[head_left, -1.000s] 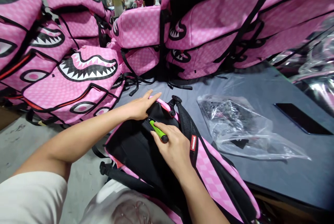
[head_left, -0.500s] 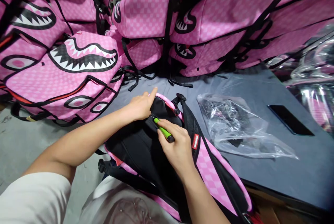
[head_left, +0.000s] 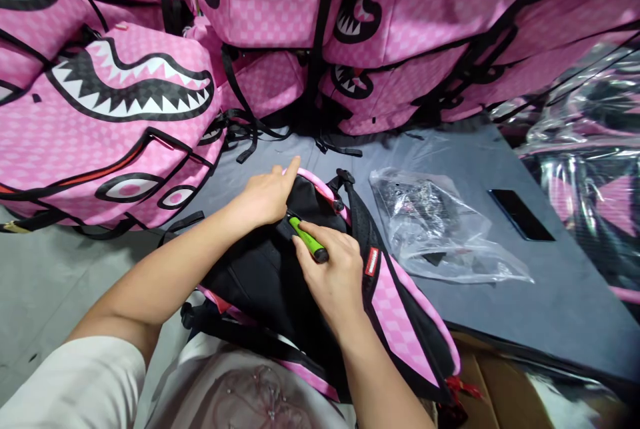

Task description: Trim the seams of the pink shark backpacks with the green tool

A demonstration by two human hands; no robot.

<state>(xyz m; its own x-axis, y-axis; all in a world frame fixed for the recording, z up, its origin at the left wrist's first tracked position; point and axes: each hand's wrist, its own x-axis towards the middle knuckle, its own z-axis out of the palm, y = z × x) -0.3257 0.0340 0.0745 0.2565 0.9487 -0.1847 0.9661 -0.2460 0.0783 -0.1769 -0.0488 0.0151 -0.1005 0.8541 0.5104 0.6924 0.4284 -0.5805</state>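
Observation:
A pink and black backpack (head_left: pixel 260 269) lies across my lap and the table edge, its black side up. My left hand (head_left: pixel 267 196) grips it near the top, with the index finger pointing outward along the pink piping. In my right hand (head_left: pixel 333 262) is a slim green-handled tool (head_left: pixel 309 240) with black ends. Its dark tip points at the black fabric right beside my left fingers; what kind of tool it is I cannot make out. A shoulder strap (head_left: pixel 363 229) with a red label runs to the right of my right hand.
On the grey table (head_left: pixel 480 309) lie a clear plastic bag (head_left: pixel 440 229) with dark contents and a black phone (head_left: pixel 521 214). Pink checkered backpacks with a shark mouth (head_left: pixel 135 92) are piled at the left and back. Plastic-wrapped bags (head_left: pixel 590 176) stand at the right.
The view has tipped downward and shifted slightly, so the background people are out of frame. Both hands keep nearly the same hold at the same spot on the backpack.

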